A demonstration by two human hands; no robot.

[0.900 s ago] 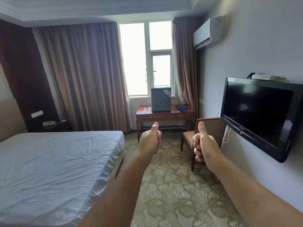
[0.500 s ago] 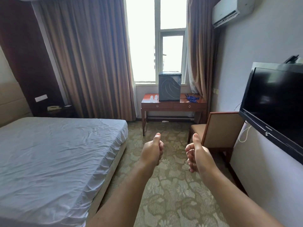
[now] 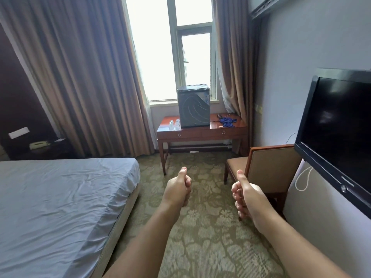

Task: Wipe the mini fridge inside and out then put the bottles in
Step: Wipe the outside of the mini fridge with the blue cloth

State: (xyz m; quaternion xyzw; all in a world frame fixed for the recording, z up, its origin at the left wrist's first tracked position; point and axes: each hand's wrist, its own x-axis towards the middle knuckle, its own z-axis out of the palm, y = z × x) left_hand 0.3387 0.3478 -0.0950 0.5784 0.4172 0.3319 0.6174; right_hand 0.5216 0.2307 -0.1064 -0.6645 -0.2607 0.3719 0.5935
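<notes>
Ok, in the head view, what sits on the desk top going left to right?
On the desk: two clear bottles → mini fridge → crumpled blue cloth.

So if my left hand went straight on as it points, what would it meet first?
Probably the desk front, under the mini fridge; only carpet lies before the left hand. Depth is uncertain.

view: moved closer to desk (image 3: 201,131) and mini fridge (image 3: 193,106) | left hand (image 3: 177,189), right hand (image 3: 249,195): sunk lower in frame | air conditioner (image 3: 259,9): nearly gone at top
</notes>
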